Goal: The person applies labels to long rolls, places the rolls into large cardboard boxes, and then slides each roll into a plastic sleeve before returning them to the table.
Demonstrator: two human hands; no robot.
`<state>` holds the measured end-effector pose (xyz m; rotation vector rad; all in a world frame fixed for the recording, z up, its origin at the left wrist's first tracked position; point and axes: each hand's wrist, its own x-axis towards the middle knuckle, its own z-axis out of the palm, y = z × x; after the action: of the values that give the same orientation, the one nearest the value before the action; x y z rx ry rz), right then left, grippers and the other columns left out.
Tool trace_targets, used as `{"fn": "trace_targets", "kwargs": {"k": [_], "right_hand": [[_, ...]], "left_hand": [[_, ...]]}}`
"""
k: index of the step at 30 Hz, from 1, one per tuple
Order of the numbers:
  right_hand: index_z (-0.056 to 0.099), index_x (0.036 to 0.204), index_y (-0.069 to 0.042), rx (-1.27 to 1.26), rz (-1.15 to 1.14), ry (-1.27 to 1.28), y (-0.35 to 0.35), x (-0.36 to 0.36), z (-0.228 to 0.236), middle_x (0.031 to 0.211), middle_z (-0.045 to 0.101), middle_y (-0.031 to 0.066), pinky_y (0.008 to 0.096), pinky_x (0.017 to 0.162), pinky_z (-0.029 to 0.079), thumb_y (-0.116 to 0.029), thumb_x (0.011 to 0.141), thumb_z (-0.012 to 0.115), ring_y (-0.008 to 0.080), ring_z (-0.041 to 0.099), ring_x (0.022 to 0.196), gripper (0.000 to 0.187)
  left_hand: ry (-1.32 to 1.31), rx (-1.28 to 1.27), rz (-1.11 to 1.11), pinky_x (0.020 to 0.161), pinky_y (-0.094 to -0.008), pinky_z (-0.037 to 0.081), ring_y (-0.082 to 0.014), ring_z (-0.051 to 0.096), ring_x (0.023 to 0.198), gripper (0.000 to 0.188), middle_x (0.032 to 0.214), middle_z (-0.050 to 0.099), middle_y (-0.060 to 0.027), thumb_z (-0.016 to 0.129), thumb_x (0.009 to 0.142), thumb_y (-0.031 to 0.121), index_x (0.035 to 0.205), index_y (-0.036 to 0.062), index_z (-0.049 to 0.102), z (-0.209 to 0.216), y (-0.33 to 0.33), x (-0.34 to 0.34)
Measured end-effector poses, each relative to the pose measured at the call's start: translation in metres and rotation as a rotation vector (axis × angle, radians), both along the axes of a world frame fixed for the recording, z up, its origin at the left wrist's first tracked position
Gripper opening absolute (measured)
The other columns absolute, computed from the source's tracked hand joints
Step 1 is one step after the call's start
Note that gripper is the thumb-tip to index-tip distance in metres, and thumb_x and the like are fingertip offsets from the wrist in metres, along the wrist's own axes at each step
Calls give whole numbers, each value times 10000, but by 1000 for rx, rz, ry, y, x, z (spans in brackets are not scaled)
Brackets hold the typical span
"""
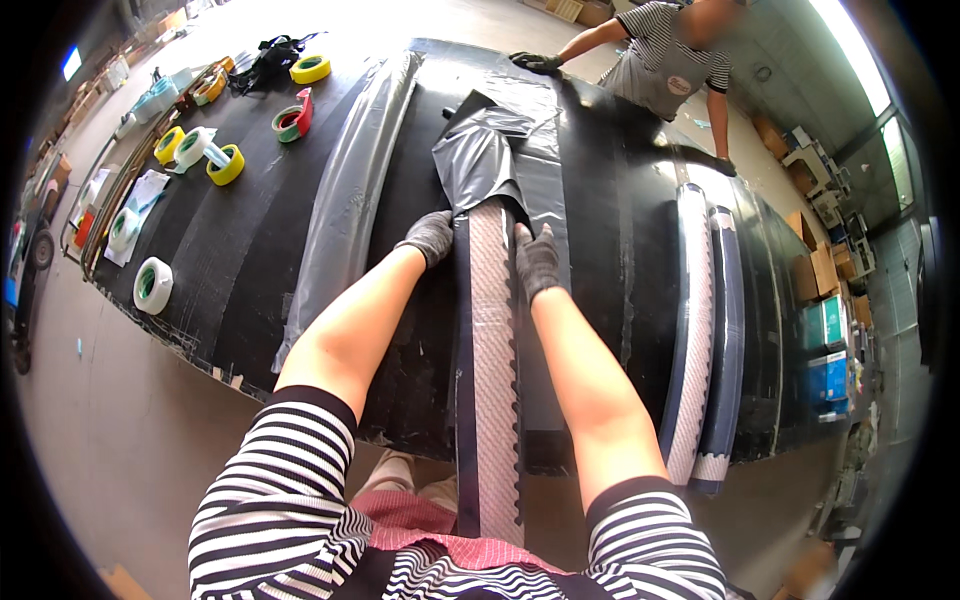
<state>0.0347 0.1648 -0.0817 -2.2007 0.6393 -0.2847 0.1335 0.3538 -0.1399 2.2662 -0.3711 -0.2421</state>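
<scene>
A long, narrow roll of pinkish-grey, diagonally ribbed material with a scalloped edge and a dark navy border [493, 330] lies between the hands, its long axis running straight away past them. The grey-gloved left hand [430, 238] and the grey-gloved right hand [538, 260] flank it about equally near, fingers partly curled; whether either grips anything, I cannot tell. Just beyond them, a crumpled, glossy grey plastic sleeve [475, 165] hides its far part. Left of the left hand lies a long grey plastic-wrapped bundle [350, 185], slanted.
</scene>
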Motion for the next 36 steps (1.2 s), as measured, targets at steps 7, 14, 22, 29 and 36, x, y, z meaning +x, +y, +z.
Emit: {"fn": "trace_targets", "kwargs": {"k": [7, 14, 22, 29, 36], "right_hand": [[617, 1046, -28, -52, 333, 47, -34, -132, -49, 936, 658, 244, 499, 745, 493, -184, 934, 537, 436, 635, 883, 208], [630, 1131, -55, 787, 267, 555, 37, -383, 11, 1011, 695, 147, 371, 840, 537, -228, 965, 556, 265, 671, 999, 251], [668, 1047, -43, -184, 619, 511, -8, -261, 96, 873, 704, 84, 332, 707, 548, -122, 941, 564, 171, 676, 789, 168], [692, 1068, -104, -235, 712, 411, -31, -328, -1, 965, 710, 165, 402, 780, 547, -145, 867, 620, 327, 693, 885, 218], [719, 905, -34, 280, 320, 506, -82, -370, 24, 780, 692, 128, 363, 680, 523, -310, 899, 657, 207, 658, 717, 283]], "left_hand": [[-79, 98, -359, 665, -426, 537, -300, 670, 745, 122, 786, 682, -166, 590, 817, 112, 826, 52, 696, 65, 21, -112], [338, 123, -973, 718, -435, 563, -346, 692, 825, 224, 900, 712, -168, 637, 779, 168, 967, 88, 728, 88, 108, -351], [158, 256, -875, 691, -421, 543, -312, 689, 743, 230, 826, 702, -178, 596, 870, 221, 978, 51, 707, 122, 31, -251], [450, -79, -622, 796, -365, 524, -168, 656, 873, 230, 944, 734, -103, 602, 911, 202, 1046, 61, 722, 89, 14, -329], [917, -318, -46, 623, -290, 554, -131, 603, 683, 214, 832, 654, -41, 601, 954, 170, 1082, 10, 661, 81, 22, -364]]}}
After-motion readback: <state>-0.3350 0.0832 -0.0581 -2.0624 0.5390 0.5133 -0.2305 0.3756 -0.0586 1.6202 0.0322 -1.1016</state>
